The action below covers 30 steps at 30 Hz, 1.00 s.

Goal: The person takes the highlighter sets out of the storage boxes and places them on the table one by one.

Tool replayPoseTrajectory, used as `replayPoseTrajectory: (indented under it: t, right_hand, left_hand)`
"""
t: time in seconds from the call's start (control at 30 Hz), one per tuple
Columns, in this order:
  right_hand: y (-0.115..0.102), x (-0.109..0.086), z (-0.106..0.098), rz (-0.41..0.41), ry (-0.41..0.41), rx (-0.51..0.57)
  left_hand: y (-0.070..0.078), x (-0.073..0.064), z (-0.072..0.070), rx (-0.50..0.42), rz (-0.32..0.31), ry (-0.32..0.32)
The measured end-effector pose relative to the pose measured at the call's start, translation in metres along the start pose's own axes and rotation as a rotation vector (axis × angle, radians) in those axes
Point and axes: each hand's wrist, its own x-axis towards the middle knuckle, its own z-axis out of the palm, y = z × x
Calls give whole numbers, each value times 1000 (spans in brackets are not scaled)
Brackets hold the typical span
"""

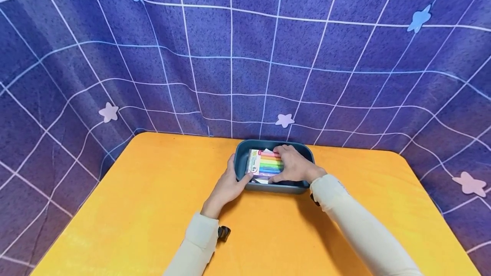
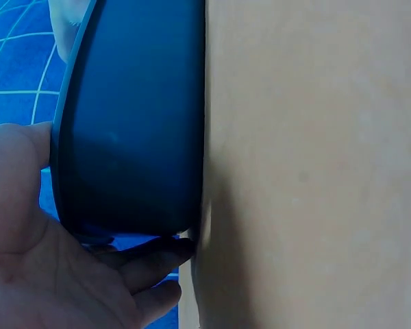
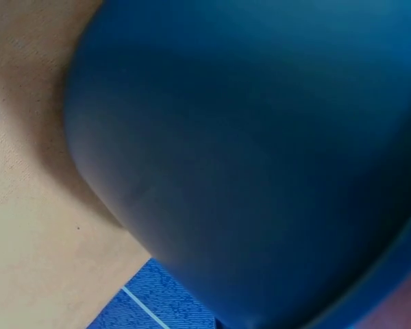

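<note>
A dark blue-green plastic bin [image 1: 276, 188] stands on the table near its back edge. Inside it lies a flat pack of rainbow-striped pens [image 1: 270, 164] with a white printed label at its left end. My left hand [image 1: 229, 186] grips the bin's left front corner, thumb over the rim and fingers along the outer wall, as the left wrist view of the bin [image 2: 130, 123] shows. My right hand [image 1: 294, 165] reaches into the bin and spans the pack's right end, fingers at its far edge and thumb at its near edge. The bin's outer wall [image 3: 226, 157] fills most of the right wrist view.
An orange-yellow cloth [image 1: 145, 208] covers the table. Behind it hangs a blue-purple curtain [image 1: 245, 76] with a white grid and stars, close to the table's back edge. Both forearms wear pale sleeves, with a dark wrist device [image 1: 224, 233] on the left one.
</note>
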Motion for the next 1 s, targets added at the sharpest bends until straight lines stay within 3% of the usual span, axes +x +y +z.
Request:
replayPoseTrajectory:
  t: [0.53,0.77,1.0]
  right_hand:
    - [1,-1,4,11,17,10]
    - [2,3,1,4,-49,-16]
    - [4,5,-3,73,-114,51]
  left_hand:
    - [-3,0,1,-7,-4,6]
    - [-4,2,1,-2,-4,6]
    - [-2,2,0,1,-11,4]
